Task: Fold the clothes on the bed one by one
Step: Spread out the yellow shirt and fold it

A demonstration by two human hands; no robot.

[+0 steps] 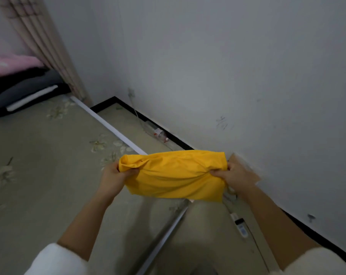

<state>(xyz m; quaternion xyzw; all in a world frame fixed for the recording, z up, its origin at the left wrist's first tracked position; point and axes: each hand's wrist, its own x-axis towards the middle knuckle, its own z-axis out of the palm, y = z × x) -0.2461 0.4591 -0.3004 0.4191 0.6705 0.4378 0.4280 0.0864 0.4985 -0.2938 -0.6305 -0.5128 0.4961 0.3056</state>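
Both hands are clenched on a yellow garment (pixel 174 175), holding it stretched between them in the air. The left hand (pixel 113 176) pinches a bunched corner at the garment's left end, thumb on top. The right hand (pixel 234 176) grips the opposite end, thumb pressed into a gather of cloth. The garment looks folded over on itself, its lower edge hanging free just below the hands; how many layers it has cannot be told.

Behind the hands, both forearms are bare, ending in white sleeves (pixel 55 259) at the near edge of the view.

Under and to the left of the grip lies the bed (pixel 39 165), covered in a pale green flowered sheet. Below the garment the bed's white edge rail (pixel 108 126) runs away toward the far corner. Beyond the grip, on the floor against the black skirting, lies a plastic bottle (pixel 158 133). Well away at the far left of the bed sit folded dark and pink clothes (pixel 19 84), beside a curtain (pixel 49 46). To the right of the grip stands a white wall (pixel 227 66).
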